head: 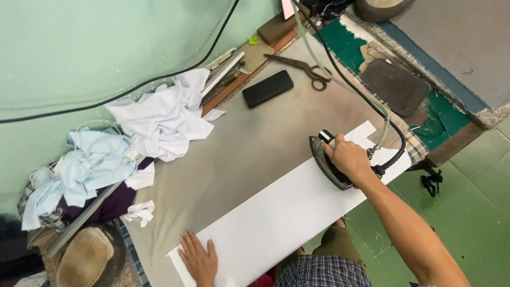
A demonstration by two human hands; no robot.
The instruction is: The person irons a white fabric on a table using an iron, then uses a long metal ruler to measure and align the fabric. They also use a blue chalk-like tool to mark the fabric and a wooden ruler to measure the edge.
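Note:
A long white strip of fabric lies diagonally along the near edge of the grey ironing table. My right hand grips the handle of a black steam iron that rests on the far right end of the strip. A black cable and a pale hose run from the iron toward the back. My left hand lies flat, fingers spread, on the near left end of the strip and holds nothing.
Scissors and a black rectangular case lie at the table's far end. Crumpled white cloth and light blue cloth pile up on the left. A dark pad lies on the right. Green floor lies beyond.

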